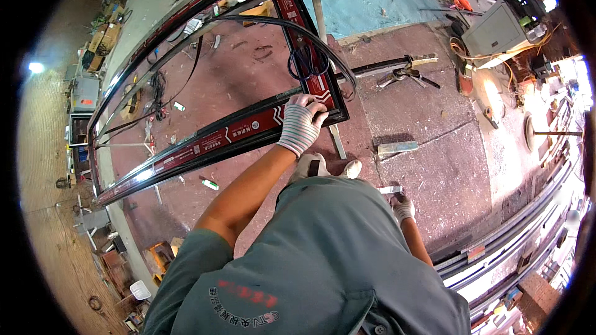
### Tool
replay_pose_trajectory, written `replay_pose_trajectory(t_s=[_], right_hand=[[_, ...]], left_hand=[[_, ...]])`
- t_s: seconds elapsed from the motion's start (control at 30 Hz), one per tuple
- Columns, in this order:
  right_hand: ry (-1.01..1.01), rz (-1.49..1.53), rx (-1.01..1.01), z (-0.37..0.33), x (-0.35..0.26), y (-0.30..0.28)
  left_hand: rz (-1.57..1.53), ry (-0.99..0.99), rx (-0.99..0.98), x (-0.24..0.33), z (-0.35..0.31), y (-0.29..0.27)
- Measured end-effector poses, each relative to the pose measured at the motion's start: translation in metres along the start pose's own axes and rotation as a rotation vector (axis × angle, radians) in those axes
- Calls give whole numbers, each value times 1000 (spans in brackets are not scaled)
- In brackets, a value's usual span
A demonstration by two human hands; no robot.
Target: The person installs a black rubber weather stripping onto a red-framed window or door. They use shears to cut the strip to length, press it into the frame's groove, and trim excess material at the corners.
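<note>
A large window frame point(205, 142) with red-and-black protective film lies flat on metal trestles above a reddish floor. A black rubber strip point(310, 56) loops over its right bar and trails across the opening. My left hand point(301, 123), in a white knit glove, rests on the frame's near right corner with its fingers curled over the inner edge. My right hand point(403, 208), also gloved, hangs by my side near the floor. Its fingers are closed around a small silvery metal piece point(391, 190).
My shoes point(326, 166) stand just below the frame corner. A short metal bar point(397, 147) lies on the floor to the right. A trestle rail point(385, 64) with a clamp tool, a grey machine box point(493, 28) with orange cables, and stacked profiles point(515, 242) lie further right.
</note>
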State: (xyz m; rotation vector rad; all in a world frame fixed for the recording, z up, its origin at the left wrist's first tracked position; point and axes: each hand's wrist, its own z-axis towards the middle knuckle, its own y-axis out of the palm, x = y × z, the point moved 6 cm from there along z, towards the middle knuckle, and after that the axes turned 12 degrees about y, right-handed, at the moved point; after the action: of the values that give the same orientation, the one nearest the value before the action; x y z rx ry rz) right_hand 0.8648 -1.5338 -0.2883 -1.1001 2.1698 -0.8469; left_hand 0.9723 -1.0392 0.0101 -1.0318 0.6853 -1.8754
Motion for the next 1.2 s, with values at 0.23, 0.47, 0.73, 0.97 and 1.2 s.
replay_pose_trajectory(t_s=[0.23,0.47,0.73,0.97,1.2], right_hand=[[-35,137,14,56,-16,-59],[-35,63,46,68,-31,-90],[-194,219,-330,45,-36,-35],[-184,122,-340,41,-28,-32],[-99,241,-375,50,9,-26]], left_hand=[[-62,-49,-11,-8,-4,4],[-57,-4,-28,-5,-4,1],[96,-20,15,-8,-2,2],[210,-294,-103,-22,-4,2],[304,-286,-185,-15,3,2]])
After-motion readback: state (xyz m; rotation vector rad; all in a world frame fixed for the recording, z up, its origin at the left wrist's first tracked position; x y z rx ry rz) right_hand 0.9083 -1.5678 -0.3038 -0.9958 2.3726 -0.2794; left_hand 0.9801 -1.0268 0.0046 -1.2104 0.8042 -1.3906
